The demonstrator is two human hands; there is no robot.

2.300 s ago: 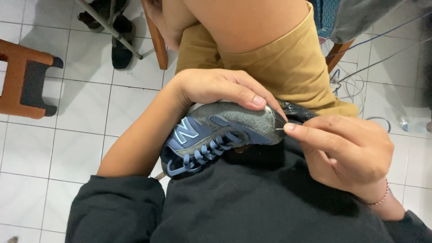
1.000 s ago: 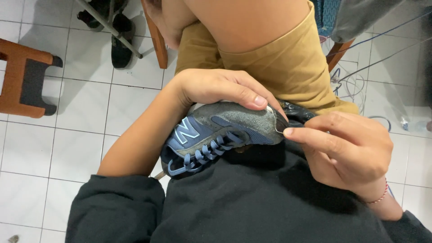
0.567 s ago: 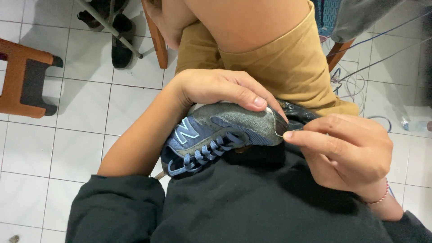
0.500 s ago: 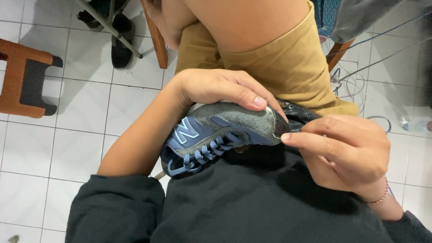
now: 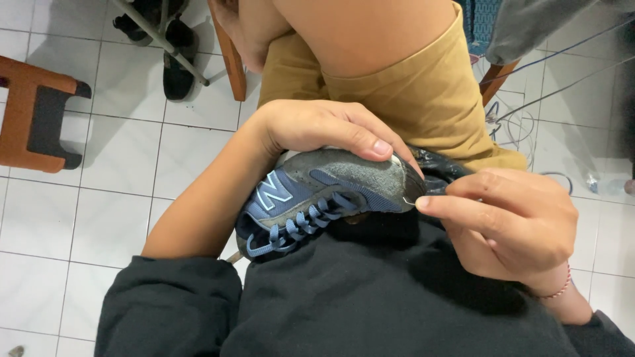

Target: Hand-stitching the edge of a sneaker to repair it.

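Observation:
A blue and grey laced sneaker (image 5: 311, 198) lies on its side against my dark sweatshirt, toe pointing right. My left hand (image 5: 324, 129) wraps over its top and grips it, thumb pressed on the grey toe. At the toe's tip my right hand (image 5: 512, 228) pinches a thin curved needle (image 5: 411, 201), which touches the shoe's edge. A thin beaded bracelet sits on my right wrist.
Another person in mustard-yellow shorts (image 5: 410, 86) sits close ahead on a wooden chair. A wooden stool (image 5: 36, 116) stands at left on the white tiled floor, dark shoes (image 5: 175, 56) lie at top left, and thin cords (image 5: 516, 119) trail at right.
My right hand has shifted slightly at the toe tip, working the needle; the sneaker and my left hand have stayed put.

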